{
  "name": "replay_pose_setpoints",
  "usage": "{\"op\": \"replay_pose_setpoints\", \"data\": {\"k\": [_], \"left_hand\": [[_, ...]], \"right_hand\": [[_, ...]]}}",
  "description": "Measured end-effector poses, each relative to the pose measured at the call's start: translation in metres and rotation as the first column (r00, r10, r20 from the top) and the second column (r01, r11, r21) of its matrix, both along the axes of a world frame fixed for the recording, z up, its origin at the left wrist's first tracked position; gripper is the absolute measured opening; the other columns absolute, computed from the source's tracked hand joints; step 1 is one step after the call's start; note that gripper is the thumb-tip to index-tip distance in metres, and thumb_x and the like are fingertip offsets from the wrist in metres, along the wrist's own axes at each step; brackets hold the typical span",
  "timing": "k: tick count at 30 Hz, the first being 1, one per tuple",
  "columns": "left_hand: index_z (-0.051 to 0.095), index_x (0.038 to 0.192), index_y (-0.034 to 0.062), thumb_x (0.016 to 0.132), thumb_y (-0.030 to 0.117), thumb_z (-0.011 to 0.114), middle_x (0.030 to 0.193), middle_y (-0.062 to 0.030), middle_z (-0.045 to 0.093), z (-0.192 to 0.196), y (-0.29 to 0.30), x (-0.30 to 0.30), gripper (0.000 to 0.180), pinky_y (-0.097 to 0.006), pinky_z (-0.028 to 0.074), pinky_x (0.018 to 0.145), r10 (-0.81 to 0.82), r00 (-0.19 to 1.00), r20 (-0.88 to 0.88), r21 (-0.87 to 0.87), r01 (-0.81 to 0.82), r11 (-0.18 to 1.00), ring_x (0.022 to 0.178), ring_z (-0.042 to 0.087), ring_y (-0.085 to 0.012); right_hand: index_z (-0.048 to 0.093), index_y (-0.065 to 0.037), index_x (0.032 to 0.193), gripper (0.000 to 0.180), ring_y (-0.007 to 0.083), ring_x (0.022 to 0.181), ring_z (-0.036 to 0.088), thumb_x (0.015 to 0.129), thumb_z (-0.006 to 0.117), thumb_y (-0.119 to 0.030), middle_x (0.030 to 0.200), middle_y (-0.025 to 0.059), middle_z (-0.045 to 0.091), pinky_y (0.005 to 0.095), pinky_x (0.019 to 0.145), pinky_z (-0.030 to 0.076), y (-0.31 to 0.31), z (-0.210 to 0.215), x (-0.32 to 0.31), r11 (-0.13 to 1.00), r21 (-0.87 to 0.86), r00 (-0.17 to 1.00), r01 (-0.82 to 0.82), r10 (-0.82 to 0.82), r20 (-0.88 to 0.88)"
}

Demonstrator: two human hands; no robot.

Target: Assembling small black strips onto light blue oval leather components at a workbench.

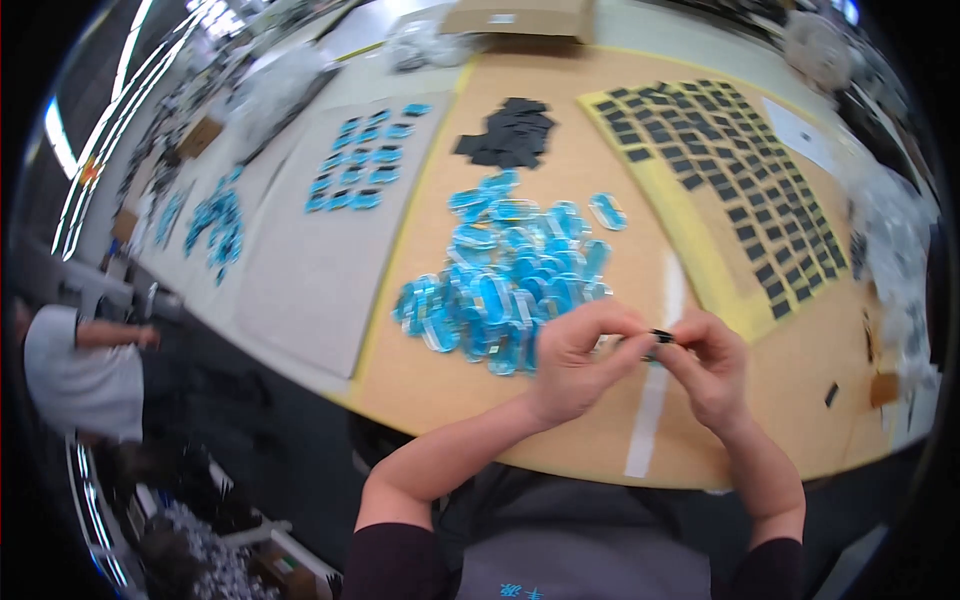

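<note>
Both my hands meet over the front of the table, fingertips pinched together. Between them is a small black piece (661,336); a hint of something pale and bluish shows beside it, mostly hidden by the fingers. My left hand (580,362) grips from the left and my right hand (713,366) from the right, both closed. Just left of my left hand spreads a heap of clear-and-blue oval pieces (510,275). Behind the heap lies a pile of black flat pieces (512,135).
At the right, a yellow-edged board (690,235) carries rows of black rectangles. A grey sheet (300,280) on the left holds rows of blue-and-black pieces (355,160). A white strip (645,425) runs under my hands. A cardboard box (520,18) stands behind; another person (85,370) is at far left.
</note>
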State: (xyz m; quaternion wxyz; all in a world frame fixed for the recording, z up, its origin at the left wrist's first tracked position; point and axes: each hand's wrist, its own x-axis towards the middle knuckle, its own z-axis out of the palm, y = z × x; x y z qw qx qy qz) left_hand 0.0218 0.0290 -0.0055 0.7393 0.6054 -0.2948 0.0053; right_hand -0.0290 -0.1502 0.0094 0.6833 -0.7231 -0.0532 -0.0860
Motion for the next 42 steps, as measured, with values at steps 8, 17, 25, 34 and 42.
{"op": "replay_pose_setpoints", "data": {"k": [8,17,25,34,42], "left_hand": [[0.061,0.080,0.0013,0.081,-0.001,0.068,0.079,-0.0045,0.062,0.014,-0.004,-0.009,0.008,-0.027,0.047,0.064,0.085,0.996,0.012,-0.068,-0.084,0.994,0.073,0.060,-0.0139],[0.064,0.085,0.0008,0.081,-0.001,0.070,0.083,-0.0066,0.065,0.015,-0.007,-0.004,0.007,-0.027,0.047,0.064,0.051,0.998,0.027,-0.010,-0.051,0.999,0.074,0.061,-0.0140],[0.063,0.092,-0.0032,0.083,-0.008,0.067,0.091,-0.0096,0.064,0.004,-0.007,-0.007,0.011,-0.023,0.047,0.068,0.026,0.997,-0.067,-0.033,-0.028,0.999,0.080,0.060,-0.0126],[0.063,0.092,-0.0032,0.082,-0.009,0.066,0.091,-0.0088,0.064,0.003,-0.013,-0.014,0.012,-0.022,0.046,0.070,0.019,0.995,-0.097,-0.039,-0.023,0.999,0.081,0.059,-0.0124],[0.063,0.093,-0.0032,0.081,-0.010,0.067,0.091,-0.0093,0.064,0.007,-0.010,-0.010,0.014,-0.024,0.047,0.070,0.032,0.998,-0.051,-0.011,-0.033,0.999,0.080,0.060,-0.0140]], "right_hand": [[0.057,-0.004,0.103,0.015,0.0053,0.078,0.049,0.090,0.063,-0.005,0.091,-0.0006,0.057,0.0194,0.070,0.039,-0.002,-0.014,-0.008,0.971,0.232,0.988,-0.063,0.093,-0.122],[0.055,-0.004,0.108,0.022,0.0066,0.087,0.055,0.087,0.062,0.001,0.094,-0.0001,0.058,0.0206,0.078,0.045,-0.004,0.005,-0.009,0.954,0.297,0.986,-0.028,0.075,-0.149],[0.055,-0.004,0.111,0.022,0.0072,0.090,0.058,0.090,0.064,-0.002,0.100,0.0017,0.060,0.0223,0.081,0.048,-0.009,-0.002,-0.001,0.885,0.428,0.950,-0.186,0.273,-0.153],[0.057,-0.002,0.111,0.021,0.0068,0.094,0.058,0.093,0.064,-0.010,0.100,0.0014,0.062,0.0218,0.082,0.048,-0.011,-0.001,-0.008,0.858,0.483,0.953,-0.174,0.271,-0.139],[0.059,-0.001,0.107,0.017,0.0082,0.094,0.060,0.092,0.064,-0.008,0.100,0.0020,0.064,0.0232,0.084,0.049,-0.009,0.000,-0.009,0.877,0.461,0.946,-0.133,0.252,-0.206]]}}
